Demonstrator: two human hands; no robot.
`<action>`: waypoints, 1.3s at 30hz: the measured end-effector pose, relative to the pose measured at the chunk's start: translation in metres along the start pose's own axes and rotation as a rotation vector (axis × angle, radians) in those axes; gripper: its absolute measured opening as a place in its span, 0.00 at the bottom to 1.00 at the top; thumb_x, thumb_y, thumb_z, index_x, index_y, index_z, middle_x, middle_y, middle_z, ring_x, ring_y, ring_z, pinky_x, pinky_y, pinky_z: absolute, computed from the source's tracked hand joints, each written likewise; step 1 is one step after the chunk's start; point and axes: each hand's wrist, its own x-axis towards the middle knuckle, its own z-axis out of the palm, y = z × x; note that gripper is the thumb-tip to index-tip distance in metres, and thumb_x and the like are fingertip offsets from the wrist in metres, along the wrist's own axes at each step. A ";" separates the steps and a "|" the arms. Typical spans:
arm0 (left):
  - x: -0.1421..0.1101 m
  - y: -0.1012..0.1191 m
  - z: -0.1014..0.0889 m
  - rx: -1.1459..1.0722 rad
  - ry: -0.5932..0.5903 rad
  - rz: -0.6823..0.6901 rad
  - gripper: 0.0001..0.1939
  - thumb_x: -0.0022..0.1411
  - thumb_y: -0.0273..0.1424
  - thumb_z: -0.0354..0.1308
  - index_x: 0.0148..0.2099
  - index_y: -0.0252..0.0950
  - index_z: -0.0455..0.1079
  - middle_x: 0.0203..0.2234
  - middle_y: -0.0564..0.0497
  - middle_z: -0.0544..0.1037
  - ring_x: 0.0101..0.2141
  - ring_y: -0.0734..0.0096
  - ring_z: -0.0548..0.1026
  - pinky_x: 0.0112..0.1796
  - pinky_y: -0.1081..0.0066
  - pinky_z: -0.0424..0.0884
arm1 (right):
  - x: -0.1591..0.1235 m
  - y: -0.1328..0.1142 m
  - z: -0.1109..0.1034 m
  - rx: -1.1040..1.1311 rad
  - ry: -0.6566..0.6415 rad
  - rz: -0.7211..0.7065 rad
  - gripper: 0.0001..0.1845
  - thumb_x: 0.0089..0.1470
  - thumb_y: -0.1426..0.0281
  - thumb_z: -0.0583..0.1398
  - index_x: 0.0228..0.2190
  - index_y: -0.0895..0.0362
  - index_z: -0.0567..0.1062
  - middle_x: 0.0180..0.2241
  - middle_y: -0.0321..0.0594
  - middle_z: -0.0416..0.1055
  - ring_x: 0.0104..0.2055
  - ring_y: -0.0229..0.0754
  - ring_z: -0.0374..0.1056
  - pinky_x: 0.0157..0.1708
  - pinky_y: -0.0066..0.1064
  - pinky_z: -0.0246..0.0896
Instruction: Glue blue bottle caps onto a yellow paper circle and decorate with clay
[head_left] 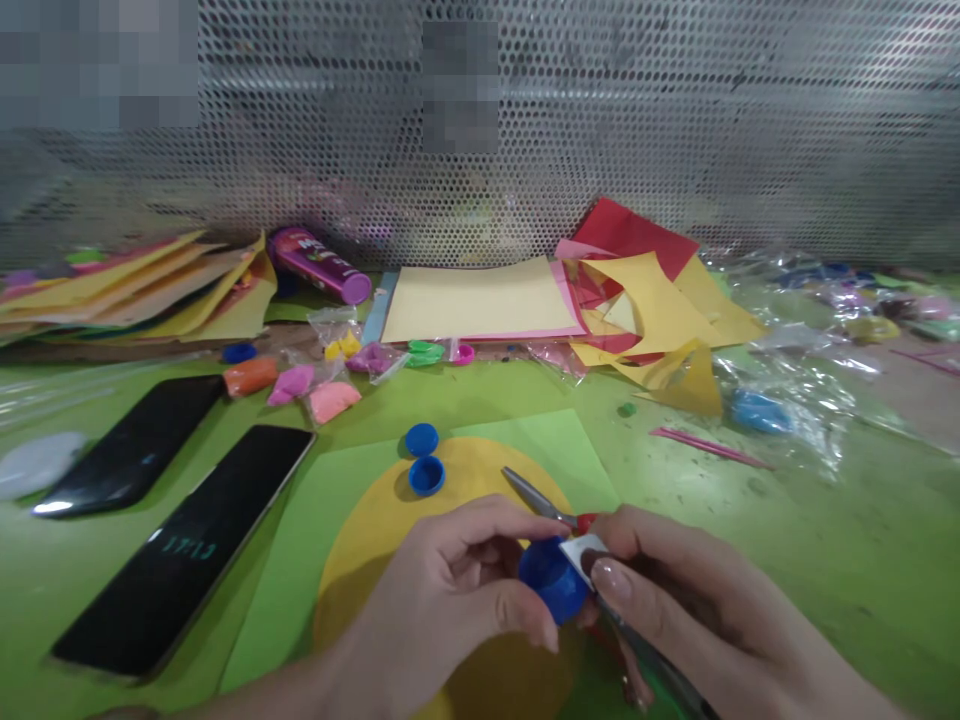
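Step in hand looks like working a small white piece (574, 548) against the rim of a blue cup (553, 585). The left hand (450, 585) grips the cup, index finger on the far side, thumb on the near side, palm open between. The right hand (697, 600) is closed in a pinch, thumb over the white piece, at the cup's right edge; can't tell if the piece is pressed on or just resting. A dark bar (652, 655) runs below that hand, unclear whether it's gripped. The cup is held above the yellow circle (390, 540), near its right side, with scissors (529, 490) just beyond, blades pointing away and left. Next move probably calls for a steady left grip and a controlled right pinch along the rim, without squashing the cup. Cup's mouth faces up and toward the camera, slightly tilted; it's squat, no clear long axis. White piece points left and away, its long axis slanting toward the right thumb.
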 end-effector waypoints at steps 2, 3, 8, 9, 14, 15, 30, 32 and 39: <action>0.000 -0.001 -0.001 0.023 0.021 0.006 0.16 0.41 0.18 0.67 0.33 0.41 0.77 0.25 0.56 0.76 0.27 0.77 0.76 0.26 0.82 0.69 | 0.000 0.000 0.000 -0.086 0.025 -0.020 0.19 0.59 0.52 0.48 0.28 0.52 0.67 0.25 0.34 0.62 0.27 0.37 0.60 0.27 0.26 0.61; 0.000 -0.001 -0.002 0.034 0.024 0.009 0.16 0.41 0.19 0.68 0.33 0.41 0.77 0.26 0.56 0.76 0.28 0.76 0.76 0.26 0.82 0.70 | 0.001 0.000 0.000 -0.123 0.038 -0.030 0.19 0.59 0.53 0.48 0.28 0.52 0.68 0.25 0.35 0.62 0.28 0.38 0.60 0.27 0.26 0.61; -0.001 0.000 -0.003 0.072 0.029 0.012 0.17 0.39 0.19 0.69 0.34 0.40 0.76 0.27 0.56 0.76 0.29 0.76 0.74 0.29 0.80 0.70 | -0.002 0.001 0.001 -0.171 0.075 -0.044 0.19 0.59 0.53 0.49 0.29 0.52 0.70 0.25 0.35 0.62 0.28 0.38 0.61 0.26 0.26 0.61; -0.001 0.000 -0.003 0.070 0.026 0.005 0.17 0.39 0.20 0.69 0.34 0.40 0.76 0.26 0.56 0.76 0.29 0.76 0.74 0.28 0.80 0.69 | -0.003 0.001 0.001 -0.142 0.075 -0.039 0.18 0.59 0.53 0.49 0.30 0.52 0.70 0.25 0.35 0.63 0.28 0.38 0.62 0.26 0.26 0.61; -0.003 0.000 -0.004 0.066 -0.045 -0.029 0.16 0.44 0.22 0.68 0.37 0.39 0.75 0.28 0.53 0.78 0.31 0.73 0.75 0.31 0.77 0.70 | -0.001 0.001 0.001 0.072 0.007 -0.020 0.17 0.59 0.55 0.50 0.29 0.53 0.68 0.23 0.33 0.63 0.25 0.36 0.62 0.26 0.26 0.60; -0.003 0.000 -0.004 0.067 -0.059 -0.025 0.16 0.44 0.23 0.68 0.38 0.39 0.74 0.28 0.53 0.78 0.31 0.73 0.75 0.32 0.76 0.70 | 0.001 0.001 0.000 0.092 0.003 -0.012 0.17 0.59 0.55 0.50 0.28 0.54 0.67 0.23 0.32 0.62 0.24 0.36 0.61 0.26 0.26 0.60; -0.001 -0.003 -0.010 0.173 -0.027 0.068 0.17 0.49 0.31 0.67 0.42 0.39 0.70 0.36 0.51 0.75 0.35 0.74 0.71 0.36 0.74 0.67 | 0.009 0.013 -0.036 -0.650 0.125 -0.121 0.12 0.60 0.63 0.49 0.29 0.52 0.68 0.23 0.33 0.68 0.23 0.37 0.65 0.21 0.25 0.60; -0.003 -0.003 -0.008 0.220 -0.034 0.092 0.17 0.51 0.31 0.65 0.45 0.41 0.69 0.37 0.51 0.74 0.36 0.73 0.71 0.39 0.72 0.67 | 0.017 0.025 -0.051 -0.921 0.266 -0.239 0.11 0.59 0.68 0.50 0.30 0.54 0.70 0.21 0.35 0.69 0.21 0.39 0.66 0.20 0.28 0.61; -0.005 -0.008 -0.003 0.311 -0.037 0.120 0.25 0.52 0.27 0.63 0.52 0.41 0.61 0.43 0.48 0.72 0.45 0.65 0.70 0.47 0.64 0.63 | 0.012 0.017 -0.029 -0.998 0.407 -0.657 0.15 0.60 0.70 0.49 0.45 0.58 0.70 0.47 0.50 0.66 0.49 0.48 0.63 0.45 0.41 0.63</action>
